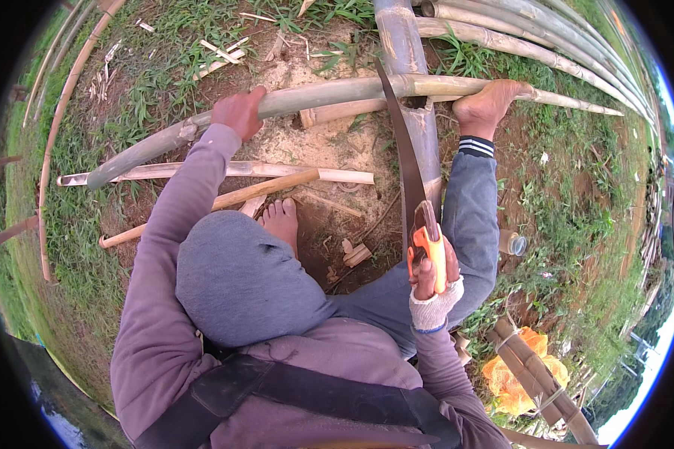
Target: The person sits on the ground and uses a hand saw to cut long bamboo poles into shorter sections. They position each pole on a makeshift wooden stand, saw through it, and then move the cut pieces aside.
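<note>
My left hand (240, 112) grips a long green bamboo pole (314, 96) that lies across the ground in front of me. My right hand (432, 278), in a white fingerless glove, is shut on the orange handle of a curved hand saw (404, 161). The saw's dark blade reaches up to the pole, meeting it near where it crosses a thick bamboo trunk (406, 45). My right foot (490, 103) presses on the pole just right of the blade. My bare left foot (281, 221) rests on the dirt below it.
Pale sawdust (292, 146) and cut bamboo pieces (232, 170) lie under the pole. Several long bamboo poles (524, 34) are stacked at the upper right. A small jar (514, 243) sits by my right leg. An orange bag (511, 378) with tied bamboo lies lower right.
</note>
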Motion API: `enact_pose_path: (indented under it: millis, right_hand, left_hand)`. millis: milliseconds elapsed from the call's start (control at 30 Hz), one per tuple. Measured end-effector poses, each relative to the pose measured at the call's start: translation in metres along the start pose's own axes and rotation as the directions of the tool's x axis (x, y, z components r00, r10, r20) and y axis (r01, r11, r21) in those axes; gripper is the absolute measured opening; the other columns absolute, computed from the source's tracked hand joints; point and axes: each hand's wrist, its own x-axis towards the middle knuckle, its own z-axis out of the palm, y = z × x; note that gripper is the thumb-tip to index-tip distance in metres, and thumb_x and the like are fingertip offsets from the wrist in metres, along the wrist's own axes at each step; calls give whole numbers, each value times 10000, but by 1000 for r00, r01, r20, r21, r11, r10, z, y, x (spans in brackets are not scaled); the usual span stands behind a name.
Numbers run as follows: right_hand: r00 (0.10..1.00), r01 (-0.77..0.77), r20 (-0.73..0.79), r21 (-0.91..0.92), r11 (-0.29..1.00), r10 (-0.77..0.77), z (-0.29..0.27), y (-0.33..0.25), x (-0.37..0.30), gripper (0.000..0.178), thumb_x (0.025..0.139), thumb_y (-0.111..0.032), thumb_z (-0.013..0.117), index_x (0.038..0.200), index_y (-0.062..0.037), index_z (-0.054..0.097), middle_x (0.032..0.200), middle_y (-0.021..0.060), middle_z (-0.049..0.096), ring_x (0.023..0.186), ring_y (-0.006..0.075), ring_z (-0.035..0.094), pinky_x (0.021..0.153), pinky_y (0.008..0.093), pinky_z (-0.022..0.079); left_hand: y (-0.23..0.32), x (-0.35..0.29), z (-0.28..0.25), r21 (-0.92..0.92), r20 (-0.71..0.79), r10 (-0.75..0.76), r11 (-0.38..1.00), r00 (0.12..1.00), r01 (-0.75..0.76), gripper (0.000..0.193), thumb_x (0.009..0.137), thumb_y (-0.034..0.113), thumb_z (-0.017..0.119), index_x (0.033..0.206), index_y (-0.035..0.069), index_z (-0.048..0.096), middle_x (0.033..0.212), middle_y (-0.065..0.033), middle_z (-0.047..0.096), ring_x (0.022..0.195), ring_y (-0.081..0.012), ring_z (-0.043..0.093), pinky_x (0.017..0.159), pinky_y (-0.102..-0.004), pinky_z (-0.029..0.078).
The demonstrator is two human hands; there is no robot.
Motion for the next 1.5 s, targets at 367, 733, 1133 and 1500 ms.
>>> enact_pose_path:
  millis: [367,733,1133,1500]
  right_hand:
    - [936,255,-180,-246,935,-302,24,-10,53,544,1039,-371,653,1389,41,594,1051,104,741,743,146,675,660,288,556]
    - [975,157,-152,-54,986,-163,71,-37,170,427,981,-270,736,1264,39,654,1023,145,736,880,171,693,799,323,554]
    - [985,78,-149,-81,994,-90,79,-61,176,369,1026,-320,712,1142,26,661,759,62,677,617,115,635,585,274,512]
    - [987,-48,-155,-32,998,43,-13,-48,13,317,1029,-309,676,999,-1,607,615,44,600,466,95,552,455,268,429]
  left_hand:
    - [18,14,-11,-42,42,37,999,998,-35,394,847,146,774,1201,174,603,1066,-151,737,1010,-396,733,878,-519,573]
    - [15,13,-10,-2,-8,36,999,999,-36,419,811,183,803,1170,164,585,1039,-188,736,974,-413,736,834,-530,579]
    - [7,3,-10,37,40,-34,999,999,33,430,821,206,807,1178,178,569,1028,-154,749,978,-407,737,838,-527,579]
    - [5,0,1,-2,7,-1,1000,1000,1,401,832,132,777,1184,166,589,1065,-147,730,1001,-402,730,856,-526,575]
